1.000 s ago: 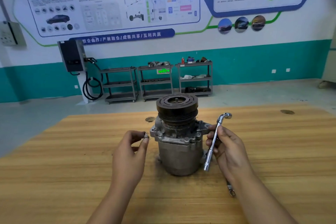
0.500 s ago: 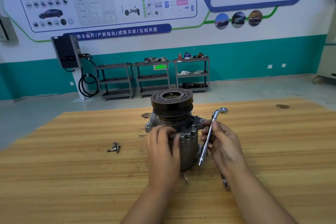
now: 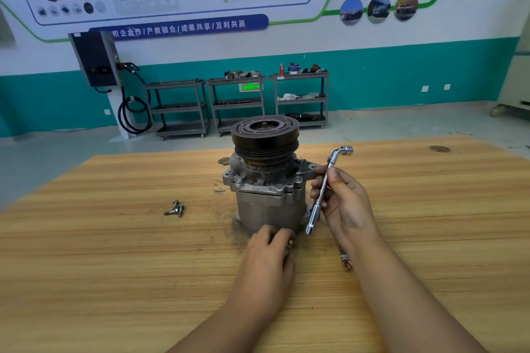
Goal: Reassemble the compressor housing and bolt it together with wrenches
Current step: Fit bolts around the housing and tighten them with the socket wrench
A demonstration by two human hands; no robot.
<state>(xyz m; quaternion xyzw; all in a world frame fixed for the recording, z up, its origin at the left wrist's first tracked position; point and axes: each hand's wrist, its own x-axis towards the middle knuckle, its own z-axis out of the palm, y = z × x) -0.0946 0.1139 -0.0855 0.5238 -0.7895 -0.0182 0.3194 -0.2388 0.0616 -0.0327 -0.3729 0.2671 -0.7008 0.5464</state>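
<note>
The left hand (image 3: pixel 268 255) curls on the table (image 3: pixel 114 266), pinching a small bolt (image 3: pixel 290 243). A spanner (image 3: pixel 345 262) lies beside the right forearm. The right hand (image 3: pixel 347 206) grips an L-wrench (image 3: pixel 313 219). The compressor (image 3: pixel 266 195) stands upright mid-table, just beyond both hands. Two loose bolts (image 3: pixel 175 208) lie to its left.

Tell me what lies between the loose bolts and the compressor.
In the head view, only bare wooden tabletop separates the loose bolts from the compressor, apart from some dark grit near its base.
</note>
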